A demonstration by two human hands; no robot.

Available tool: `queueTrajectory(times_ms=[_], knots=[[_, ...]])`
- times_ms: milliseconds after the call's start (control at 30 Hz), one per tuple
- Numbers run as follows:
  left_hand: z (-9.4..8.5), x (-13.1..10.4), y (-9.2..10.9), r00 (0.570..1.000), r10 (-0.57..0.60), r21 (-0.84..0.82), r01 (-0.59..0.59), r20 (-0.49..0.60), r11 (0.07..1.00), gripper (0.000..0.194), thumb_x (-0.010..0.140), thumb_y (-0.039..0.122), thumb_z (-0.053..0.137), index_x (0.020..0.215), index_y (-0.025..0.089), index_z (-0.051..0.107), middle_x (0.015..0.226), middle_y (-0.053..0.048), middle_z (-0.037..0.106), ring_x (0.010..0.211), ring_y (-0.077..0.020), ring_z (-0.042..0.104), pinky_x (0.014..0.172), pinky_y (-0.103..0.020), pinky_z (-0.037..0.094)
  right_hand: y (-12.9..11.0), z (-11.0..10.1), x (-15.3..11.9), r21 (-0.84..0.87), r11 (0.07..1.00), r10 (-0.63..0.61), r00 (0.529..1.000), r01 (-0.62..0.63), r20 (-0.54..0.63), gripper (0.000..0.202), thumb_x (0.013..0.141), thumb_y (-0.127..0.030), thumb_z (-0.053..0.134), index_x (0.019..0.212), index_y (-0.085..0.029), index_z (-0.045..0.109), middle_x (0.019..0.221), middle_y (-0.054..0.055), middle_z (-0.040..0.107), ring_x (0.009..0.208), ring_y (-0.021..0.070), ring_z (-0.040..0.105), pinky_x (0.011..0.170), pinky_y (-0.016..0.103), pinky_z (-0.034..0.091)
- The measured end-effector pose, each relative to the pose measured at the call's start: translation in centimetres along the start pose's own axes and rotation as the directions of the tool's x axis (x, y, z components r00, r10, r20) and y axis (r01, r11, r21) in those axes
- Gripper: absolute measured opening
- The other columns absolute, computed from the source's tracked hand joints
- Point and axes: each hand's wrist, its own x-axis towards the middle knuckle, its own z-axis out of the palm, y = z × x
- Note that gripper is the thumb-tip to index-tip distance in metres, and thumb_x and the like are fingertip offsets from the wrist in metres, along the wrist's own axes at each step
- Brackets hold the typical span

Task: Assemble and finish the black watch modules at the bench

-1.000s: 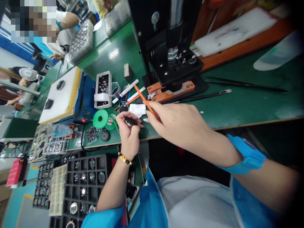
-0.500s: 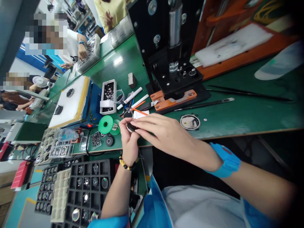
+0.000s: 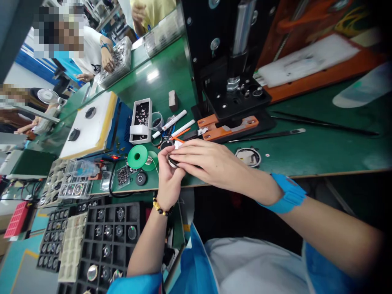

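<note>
A small round watch case point(image 3: 173, 162), dark with a pale rim, is held between my two hands above the bench edge. My left hand point(image 3: 168, 179) is closed around its side, thumb below and fingers curled over. The fingers of my right hand point(image 3: 208, 161) lie together over its top and hide most of it. To the right of my right hand, an open round watch part point(image 3: 248, 157) with a pale inside lies on the green bench. Just beyond my hands are a round black part point(image 3: 167, 145) and a green solder spool point(image 3: 137, 157).
A black press point(image 3: 235, 98) with an orange fixture point(image 3: 228, 127) stands ahead. Tweezers point(image 3: 269, 135) lie to its right. At left are a white-topped blue heater box point(image 3: 92, 122), a parts box point(image 3: 141, 120) and a black tray point(image 3: 113, 216) of watch cases. A co-worker's hand point(image 3: 108, 59) reaches into a tray.
My right hand's fingers have closed further over the watch case, covering more of it. The whole view has shifted slightly; things on the bench appear otherwise unmoved.
</note>
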Motion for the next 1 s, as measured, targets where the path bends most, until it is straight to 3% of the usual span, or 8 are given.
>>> queueTrajectory(times_ms=[200,367,533,733,1000], knots=[[0.1,0.1,0.1,0.996,0.050,0.000,-0.050,0.068,0.999,0.054,0.085,0.015,0.066,0.135,0.025,0.047,0.135,-0.008,0.059,0.128,-0.0223,0.060,0.112,-0.036,0.047,0.2,-0.8,0.0,-0.026,0.999,-0.033,0.998,0.034,0.055,0.029,0.105,-0.021,0.058,0.130,-0.016,0.073,0.132,0.005,0.075,0.129,0.0244,0.066,0.110,0.042,0.058],[-0.2,0.2,-0.2,0.992,0.030,-0.181,-0.007,0.124,0.984,0.056,0.083,0.024,0.065,0.138,0.025,0.054,0.141,-0.009,0.058,0.135,-0.0275,0.056,0.114,-0.040,0.046,-0.5,0.3,0.0,-0.180,0.982,-0.067,0.997,0.061,-0.033,0.030,0.103,-0.013,0.055,0.125,-0.015,0.075,0.126,0.004,0.078,0.122,0.0241,0.071,0.107,0.041,0.061],[-0.1,0.2,0.0,0.998,-0.013,-0.247,0.026,0.055,0.969,0.046,0.089,0.034,0.062,0.133,0.022,0.060,0.140,-0.008,0.060,0.139,-0.0270,0.053,0.121,-0.039,0.040,-0.9,1.3,0.1,-0.253,0.962,-0.132,0.986,0.102,-0.105,0.030,0.102,-0.012,0.055,0.124,-0.011,0.075,0.123,0.006,0.079,0.119,0.0251,0.071,0.105,0.041,0.062],[0.1,0.2,0.2,1.000,0.015,-0.242,-0.012,0.012,0.970,0.041,0.089,0.034,0.063,0.127,0.021,0.064,0.131,-0.008,0.063,0.129,-0.0236,0.058,0.114,-0.034,0.046,-1.1,2.0,0.0,-0.241,0.966,-0.125,0.984,0.091,-0.130,0.029,0.102,-0.017,0.057,0.125,-0.013,0.075,0.124,0.007,0.078,0.118,0.0245,0.071,0.101,0.041,0.064],[0.1,0.1,0.4,0.999,-0.037,-0.201,0.029,-0.034,0.979,0.040,0.085,0.027,0.059,0.124,0.020,0.066,0.125,-0.007,0.064,0.122,-0.0215,0.060,0.109,-0.031,0.047,-1.4,2.2,-0.1,-0.320,0.942,-0.151,0.981,0.105,-0.123,0.029,0.102,-0.020,0.059,0.126,-0.010,0.073,0.126,0.009,0.077,0.118,0.0236,0.071,0.102,0.038,0.062]])
